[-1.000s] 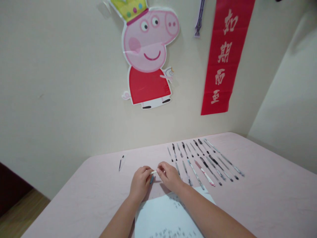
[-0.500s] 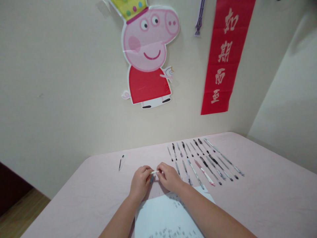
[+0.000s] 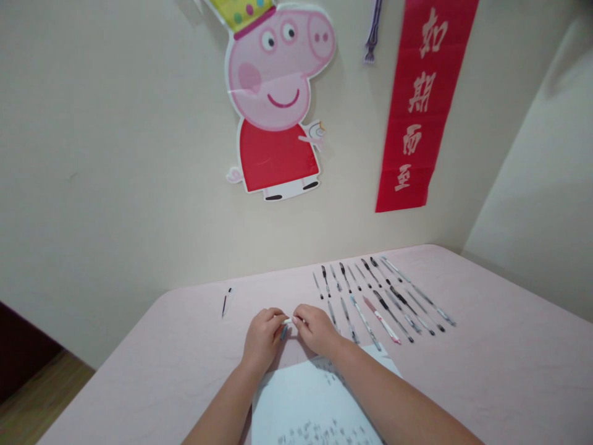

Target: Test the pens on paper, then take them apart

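Both my hands meet over the pink table (image 3: pixel 152 364), just beyond a white sheet of paper (image 3: pixel 308 405) with scribbles. My left hand (image 3: pixel 262 339) is closed on a pen cap or pen part; a bluish bit shows under its fingers. My right hand (image 3: pixel 315 328) pinches the white pen (image 3: pixel 288 321) that spans the small gap between the two hands. To the right of my hands lies a row of several pens (image 3: pixel 384 296), side by side.
A single dark pen (image 3: pixel 225 303) lies alone to the left near the wall. On the wall hang a cartoon pig cutout (image 3: pixel 278 105) and a red banner (image 3: pixel 419 105) with characters. The table's left edge drops to a wooden floor (image 3: pixel 28 402).
My hands have drawn closer together, so less of the white pen shows between them. The view has shifted slightly.
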A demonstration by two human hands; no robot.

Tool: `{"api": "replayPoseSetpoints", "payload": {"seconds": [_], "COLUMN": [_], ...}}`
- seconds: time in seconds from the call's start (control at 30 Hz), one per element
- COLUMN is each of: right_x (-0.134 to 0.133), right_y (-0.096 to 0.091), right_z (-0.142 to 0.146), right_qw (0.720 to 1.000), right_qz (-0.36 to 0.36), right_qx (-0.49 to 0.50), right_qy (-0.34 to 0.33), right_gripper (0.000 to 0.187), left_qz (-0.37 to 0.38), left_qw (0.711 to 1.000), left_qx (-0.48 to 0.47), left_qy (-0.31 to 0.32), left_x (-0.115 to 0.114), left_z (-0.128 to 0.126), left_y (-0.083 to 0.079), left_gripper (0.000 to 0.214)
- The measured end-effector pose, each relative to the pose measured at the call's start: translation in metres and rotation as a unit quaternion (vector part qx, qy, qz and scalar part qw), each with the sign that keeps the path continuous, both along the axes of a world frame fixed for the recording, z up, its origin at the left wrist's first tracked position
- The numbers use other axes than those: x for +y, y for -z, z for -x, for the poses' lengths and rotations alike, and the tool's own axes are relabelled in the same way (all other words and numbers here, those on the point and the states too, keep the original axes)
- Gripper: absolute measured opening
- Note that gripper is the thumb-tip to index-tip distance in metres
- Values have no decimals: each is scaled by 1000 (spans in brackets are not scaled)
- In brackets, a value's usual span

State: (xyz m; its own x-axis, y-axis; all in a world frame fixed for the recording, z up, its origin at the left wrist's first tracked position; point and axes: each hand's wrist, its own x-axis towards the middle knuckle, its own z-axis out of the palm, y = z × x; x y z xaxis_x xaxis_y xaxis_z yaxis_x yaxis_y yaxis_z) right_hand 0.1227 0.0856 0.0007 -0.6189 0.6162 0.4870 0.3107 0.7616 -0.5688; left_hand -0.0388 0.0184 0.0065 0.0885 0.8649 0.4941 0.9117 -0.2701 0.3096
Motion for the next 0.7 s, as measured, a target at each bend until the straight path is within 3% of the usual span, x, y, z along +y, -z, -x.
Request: {"api": "replayPoseSetpoints", "payload": {"seconds": [0.2,0.4,0.57,0.7], "right_x": [-4,-7,-8,-10], "right_y": [-5,-13,-14,-13], "right_z": [-1,-5,-5,-2], "right_qw": [1000,996,990,983], "right_qz": [9,-37,-137,-170], "right_qx": [9,66,12,-29], "right_qy": [15,38,-29,-69], "right_gripper": [16,20,40,53], "left_qz": [6,8,2,12], "left_qw": [1000,995,990,990], "left_qx": [6,-82,-114,-111], "left_qy": [-3,-51,-89,-91], "left_x": [-1,-4,-4,-5], "left_z": [-2,-5,-4,-13], "left_y": [-2,-8,-8,-7], "left_gripper": [23,23,26,23]}}
